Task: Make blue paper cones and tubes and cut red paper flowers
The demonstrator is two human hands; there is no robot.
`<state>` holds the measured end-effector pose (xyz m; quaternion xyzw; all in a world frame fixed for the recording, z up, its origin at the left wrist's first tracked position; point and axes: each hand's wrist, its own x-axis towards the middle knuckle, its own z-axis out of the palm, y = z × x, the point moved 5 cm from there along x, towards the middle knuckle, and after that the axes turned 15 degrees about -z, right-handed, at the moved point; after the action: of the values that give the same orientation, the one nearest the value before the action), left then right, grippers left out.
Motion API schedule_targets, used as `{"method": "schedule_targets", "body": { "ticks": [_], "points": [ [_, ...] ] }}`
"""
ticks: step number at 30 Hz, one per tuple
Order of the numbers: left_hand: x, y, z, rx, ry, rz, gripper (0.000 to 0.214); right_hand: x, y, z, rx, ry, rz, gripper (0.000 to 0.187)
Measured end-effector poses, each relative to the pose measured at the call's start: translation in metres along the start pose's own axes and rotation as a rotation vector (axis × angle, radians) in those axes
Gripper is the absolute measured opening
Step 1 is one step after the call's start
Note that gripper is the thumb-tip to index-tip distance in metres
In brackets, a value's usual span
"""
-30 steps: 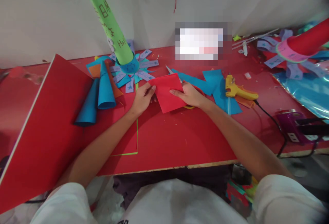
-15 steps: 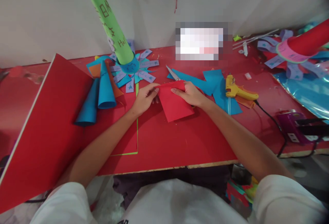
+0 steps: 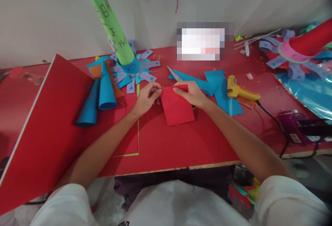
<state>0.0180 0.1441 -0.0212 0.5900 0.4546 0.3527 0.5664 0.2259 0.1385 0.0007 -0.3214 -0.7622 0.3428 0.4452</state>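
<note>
Compared with one second ago, the red sheet point(image 3: 178, 107) sits lower and squarer to the worker; its lower edge has swung down from a slant to nearly level. More of the scissors point(image 3: 174, 74) is now exposed behind it. Both forearms hold nearly the same position.

The sheet is located between the two hands, over the middle of the red table point(image 3: 166, 150). The left hand point(image 3: 147, 96) pinches its upper left corner between thumb and fingers, the other fingers curled. The right hand point(image 3: 192, 94) grips the upper right part, thumb flat on the near face, fingers behind and mostly hidden.

The sheet is matte, thin, smooth and roughly rectangular; layer count cannot be determined. Left of the hands are two blue cones point(image 3: 107, 89) of rolled matte sheet material. Right of them lie angular blue offcuts point(image 3: 221, 91) and a yellow glue gun point(image 3: 241, 91) with a black cord.
</note>
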Motion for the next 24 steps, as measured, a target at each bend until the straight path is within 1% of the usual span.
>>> {"method": "schedule_targets", "body": {
  "ticks": [5, 15, 24],
  "points": [
    [0.0025, -0.0019, -0.0015, -0.055, 0.009, -0.008, 0.052, -0.0006, -0.0003, -0.0011, -0.006, 0.026, 0.012, 0.043],
    [0.0033, -0.0035, -0.0047, -0.060, 0.020, -0.014, 0.050, -0.0007, 0.0000, 0.0000, -0.028, 0.011, -0.027, 0.046],
    [0.0019, -0.0004, -0.0045, -0.061, 0.024, 0.025, 0.048, -0.0010, -0.0012, -0.0004, -0.047, -0.008, 0.005, 0.053]
  ]
}}
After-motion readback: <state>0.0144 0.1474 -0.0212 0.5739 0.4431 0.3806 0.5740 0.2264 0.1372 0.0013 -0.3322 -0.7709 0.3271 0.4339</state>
